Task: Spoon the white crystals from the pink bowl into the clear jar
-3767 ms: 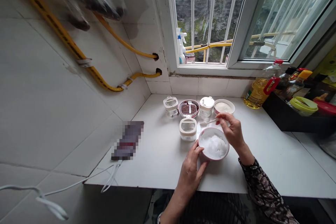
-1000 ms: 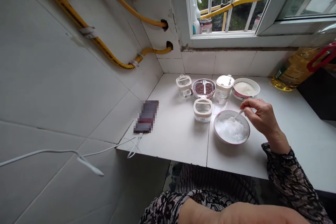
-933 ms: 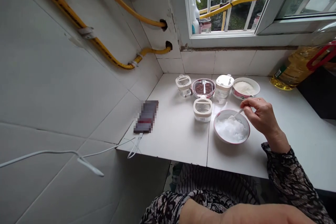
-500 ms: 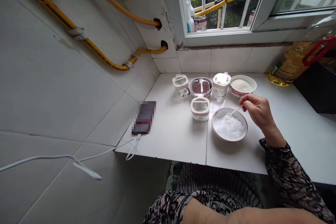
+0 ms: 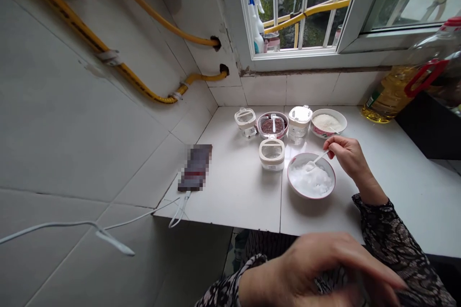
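Observation:
My right hand (image 5: 348, 157) pinches the handle of a small white spoon (image 5: 312, 165), its scoop resting in white grains in a bowl (image 5: 311, 193). Large and near the camera, my left hand (image 5: 317, 266) is at the bottom, fingers apart and partly blurred, with nothing seen in its grasp. Left of the bowl stands a lidded clear jar (image 5: 272, 154). Behind are a second jar (image 5: 246, 122), a container of dark red grains (image 5: 272, 125) with a small white spoon on its lid, a third jar (image 5: 300, 122) and a bowl of pale grains (image 5: 328, 123).
A pixelated dark phone-like slab (image 5: 195, 168) with a white cable (image 5: 180, 211) lies at the counter's left edge. An oil bottle (image 5: 391, 91) with a red handle and a black box (image 5: 430, 124) stand at the right. Yellow pipes (image 5: 137, 85) run along the wall.
My left hand has come up into view at the bottom, where mostly forearm showed before. The view has shifted slightly. My right hand still holds the spoon in the bowl.

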### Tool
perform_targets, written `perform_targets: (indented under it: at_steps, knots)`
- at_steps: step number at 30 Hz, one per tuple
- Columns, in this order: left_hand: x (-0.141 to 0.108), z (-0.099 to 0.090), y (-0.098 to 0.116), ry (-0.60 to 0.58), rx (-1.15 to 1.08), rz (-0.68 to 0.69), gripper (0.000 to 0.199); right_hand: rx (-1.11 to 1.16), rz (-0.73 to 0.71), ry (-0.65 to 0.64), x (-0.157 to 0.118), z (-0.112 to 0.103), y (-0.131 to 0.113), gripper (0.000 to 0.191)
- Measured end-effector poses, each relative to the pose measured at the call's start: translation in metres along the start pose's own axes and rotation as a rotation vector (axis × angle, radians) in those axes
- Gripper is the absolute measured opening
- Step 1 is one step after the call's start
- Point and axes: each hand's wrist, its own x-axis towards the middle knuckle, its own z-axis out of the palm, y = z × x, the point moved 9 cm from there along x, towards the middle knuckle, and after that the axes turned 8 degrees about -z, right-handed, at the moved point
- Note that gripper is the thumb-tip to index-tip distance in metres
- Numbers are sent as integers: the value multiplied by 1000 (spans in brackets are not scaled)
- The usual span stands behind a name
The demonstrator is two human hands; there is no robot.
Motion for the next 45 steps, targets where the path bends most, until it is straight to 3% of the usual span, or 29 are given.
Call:
perform_targets:
  at_steps: [1, 3, 4, 6, 9, 12, 20, 24, 29, 35, 37, 41, 45]
  knots:
    - [3, -11, 11, 93, 55, 150, 28, 6, 1, -5, 0, 1, 1, 19]
    - [1, -32, 12, 363, 254, 254, 39, 1, 8, -6, 0, 2, 3, 19]
    - [-2, -41, 4, 496, 352, 245, 37, -3, 14, -6, 1, 2, 4, 19]
    - [-3, -50, -22, 626, 465, 143, 31, 7, 27, -6, 1, 3, 7, 19]
    - [3, -53, -66, 609, 441, -33, 33, 39, 70, 7, 2, 3, 11, 19]
    - [10, -51, -90, 558, 331, -106, 32, 80, 130, 23, 2, 4, 17, 19]
    - [13, -50, -108, 526, 114, -171, 32, 253, 159, 70, 4, 3, 26, 16]
    - [14, -48, -111, 516, 93, -159, 35, 361, 92, 69, 5, 10, 12, 13]
    - [14, -45, -112, 501, 119, -141, 35, 324, -167, 46, -2, 33, -31, 15]
    - [14, -46, -110, 508, 154, -130, 37, -112, -778, -110, -30, 66, -86, 22]
    - [14, -47, -106, 519, 177, -111, 37, -141, -819, -72, -31, 57, -89, 22]
    - [16, -45, -101, 495, 222, -94, 37, -152, -683, 108, -21, 10, -73, 16]
    - [19, -46, -100, 498, 273, -89, 39, -239, -649, 117, -16, -13, -57, 19]
